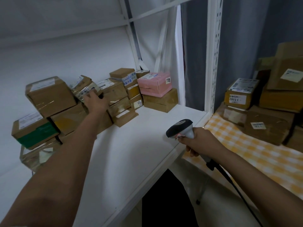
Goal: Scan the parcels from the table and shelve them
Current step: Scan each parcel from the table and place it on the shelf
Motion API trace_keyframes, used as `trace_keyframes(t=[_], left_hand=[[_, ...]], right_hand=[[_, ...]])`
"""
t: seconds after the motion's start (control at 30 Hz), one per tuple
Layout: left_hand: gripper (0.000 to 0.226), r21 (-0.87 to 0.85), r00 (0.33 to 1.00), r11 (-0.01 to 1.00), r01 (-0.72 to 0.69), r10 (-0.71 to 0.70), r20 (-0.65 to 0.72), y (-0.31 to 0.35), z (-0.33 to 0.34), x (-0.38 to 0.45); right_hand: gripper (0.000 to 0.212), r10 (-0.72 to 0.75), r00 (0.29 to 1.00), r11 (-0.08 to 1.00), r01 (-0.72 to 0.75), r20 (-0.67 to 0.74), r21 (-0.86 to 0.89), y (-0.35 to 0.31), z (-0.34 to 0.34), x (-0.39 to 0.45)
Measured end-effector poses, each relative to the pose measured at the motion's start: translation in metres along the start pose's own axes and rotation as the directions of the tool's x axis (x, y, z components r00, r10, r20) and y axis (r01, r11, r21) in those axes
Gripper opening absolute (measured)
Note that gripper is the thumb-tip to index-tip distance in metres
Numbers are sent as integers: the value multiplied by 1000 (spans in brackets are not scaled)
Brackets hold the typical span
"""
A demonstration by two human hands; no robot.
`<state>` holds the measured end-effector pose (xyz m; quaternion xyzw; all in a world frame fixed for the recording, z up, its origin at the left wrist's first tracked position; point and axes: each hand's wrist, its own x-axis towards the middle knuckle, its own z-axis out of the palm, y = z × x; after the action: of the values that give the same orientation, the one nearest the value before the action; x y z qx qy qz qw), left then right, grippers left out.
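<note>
Item: small taped parcel (85, 89), brown card under glossy clear tape, white label on its upper face. Location: left of centre in the frame, tilted, wedged among stacked boxes on the white shelf (131, 145), leaning against a larger brown box (50, 97) on its left.

Left hand (95, 102): arm reaches in from the lower left corner; fingers lie on the small taped parcel's right side and touch it. The hand is seen from the back and blurred, so whether the fingers curl round the parcel cannot be told.

Right hand (199, 140): right of centre, fingers wrapped round the grip of a barcode scanner (181, 128). Scanner: grey body, black head pointing left over the shelf's front edge; a dark cable (229, 179) runs from its base towards the lower right corner.

Shelf stock, left to right: green-sided box (34, 133) at the far left, standing on a clear-wrapped parcel (36, 153); brown boxes in stacks behind the left hand; a low stack with a label reading 772 (138, 103); a pink box (154, 86) at upper centre, resting on a brown box (160, 100).

Shelf frame: white perforated upright (214, 54) to the right of centre.

Table (246, 148): right side of the frame, yellow-and-white check cloth. It carries brown parcels, one with a label reading 3-5302 (237, 96), piled at the right edge.
</note>
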<state>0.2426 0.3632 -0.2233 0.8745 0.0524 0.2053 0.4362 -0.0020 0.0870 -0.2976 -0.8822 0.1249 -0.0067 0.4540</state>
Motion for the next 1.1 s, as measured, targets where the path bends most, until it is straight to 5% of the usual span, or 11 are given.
trace_keyframes(t=[0.3, 0.57, 0.67, 0.93, 1.1], left_hand=[[61, 163, 998, 987, 8, -20, 67, -10, -9, 6], [71, 386, 961, 883, -266, 212, 179, -14, 8, -3], [72, 433, 973, 880, -194, 115, 201, -13, 8, 11], [70, 415, 974, 895, -161, 78, 210, -20, 2, 19], [60, 200, 897, 886, -419, 370, 241, 14, 16, -50]], right_hand=[[29, 16, 1000, 999, -16, -8, 31, 5, -3, -1], [29, -19, 998, 999, 21, -60, 41, 11, -16, -13], [28, -19, 998, 998, 24, -67, 65, 12, -20, -15], [31, -9, 996, 997, 17, -94, 80, 16, -28, -18], [28, 0, 993, 991, 16, -117, 136, 18, -33, -28]])
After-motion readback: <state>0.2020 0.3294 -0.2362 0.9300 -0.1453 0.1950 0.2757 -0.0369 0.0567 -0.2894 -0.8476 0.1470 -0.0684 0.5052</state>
